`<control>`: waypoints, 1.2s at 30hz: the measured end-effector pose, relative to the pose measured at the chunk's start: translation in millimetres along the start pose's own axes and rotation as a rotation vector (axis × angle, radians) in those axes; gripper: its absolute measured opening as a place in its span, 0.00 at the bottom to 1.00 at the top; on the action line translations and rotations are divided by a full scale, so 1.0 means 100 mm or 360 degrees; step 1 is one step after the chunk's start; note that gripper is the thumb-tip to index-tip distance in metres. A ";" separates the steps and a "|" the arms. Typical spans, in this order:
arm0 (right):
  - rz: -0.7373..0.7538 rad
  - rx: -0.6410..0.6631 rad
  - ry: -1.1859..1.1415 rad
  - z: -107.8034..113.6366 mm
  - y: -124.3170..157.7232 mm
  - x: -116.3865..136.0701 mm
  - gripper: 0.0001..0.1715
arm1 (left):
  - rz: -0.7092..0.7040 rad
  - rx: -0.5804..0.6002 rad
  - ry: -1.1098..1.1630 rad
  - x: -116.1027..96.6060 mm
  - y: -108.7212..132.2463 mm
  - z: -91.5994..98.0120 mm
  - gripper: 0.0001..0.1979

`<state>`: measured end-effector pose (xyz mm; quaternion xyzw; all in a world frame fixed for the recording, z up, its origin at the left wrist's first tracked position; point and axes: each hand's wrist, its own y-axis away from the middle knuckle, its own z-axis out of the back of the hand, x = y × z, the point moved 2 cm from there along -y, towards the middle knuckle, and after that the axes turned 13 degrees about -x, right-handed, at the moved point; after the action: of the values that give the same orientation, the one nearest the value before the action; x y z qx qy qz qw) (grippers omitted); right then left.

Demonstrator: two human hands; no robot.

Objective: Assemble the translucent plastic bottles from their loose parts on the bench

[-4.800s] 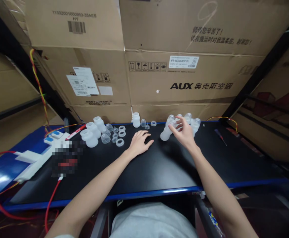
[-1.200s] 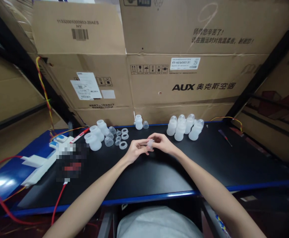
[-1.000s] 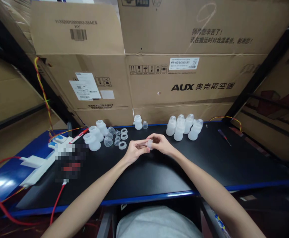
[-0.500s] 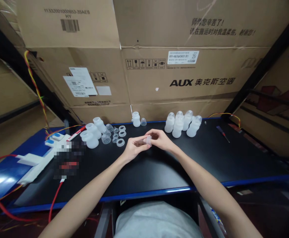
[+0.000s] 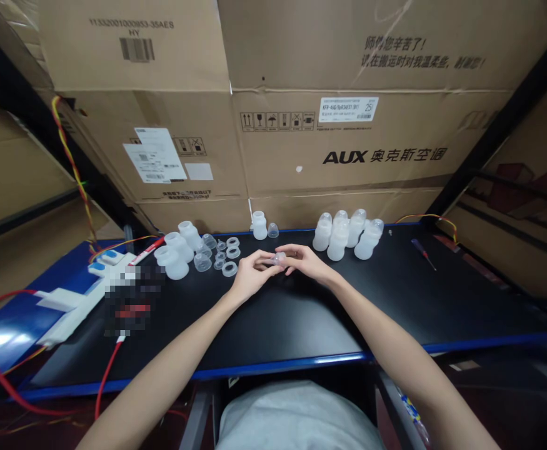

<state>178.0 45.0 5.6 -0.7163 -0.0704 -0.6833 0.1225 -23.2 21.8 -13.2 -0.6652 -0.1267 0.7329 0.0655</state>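
Observation:
My left hand (image 5: 250, 277) and my right hand (image 5: 305, 260) meet over the middle of the black table (image 5: 301, 312), both pinching one small translucent plastic part (image 5: 279, 258) between the fingertips. Several assembled white bottles (image 5: 346, 234) stand in a cluster behind my right hand. To the left lie open white bottle bodies (image 5: 174, 253), clear caps (image 5: 202, 261) and white rings (image 5: 229, 269). One more bottle (image 5: 259, 225) with a clear cap (image 5: 273, 231) beside it stands at the back edge.
Stacked cardboard boxes (image 5: 339, 156) wall the table's back and sides. A white and blue device (image 5: 74, 294) with red cables (image 5: 107, 372) sits at the left. A small screwdriver (image 5: 423, 253) lies at the right. The table's blue front edge (image 5: 277, 369) runs before my body.
Earlier my right hand was at the bottle cluster and my left lay flat on the table. Since then both hands came together on the small part and now sit slightly lower, turning it.

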 end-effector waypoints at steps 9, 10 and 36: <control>0.0035 -0.0192 -0.0004 0.09 -0.05 -0.03 0.33 | -0.0285 -0.0127 -0.0172 0.00 -0.12 0.11 0.20; 0.0038 -0.0199 -0.0003 0.09 -0.05 -0.03 0.33 | -0.0315 -0.0167 -0.0178 -0.01 -0.13 0.11 0.19; 0.0245 -0.0125 0.0802 0.18 -0.03 0.04 0.27 | -0.0440 -0.0734 -0.0778 0.04 -0.47 0.37 0.12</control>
<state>194.9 52.8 8.8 -0.5311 0.0434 -0.8309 0.1599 -64.2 63.9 -1.6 -0.4441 -0.3894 0.8066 -0.0201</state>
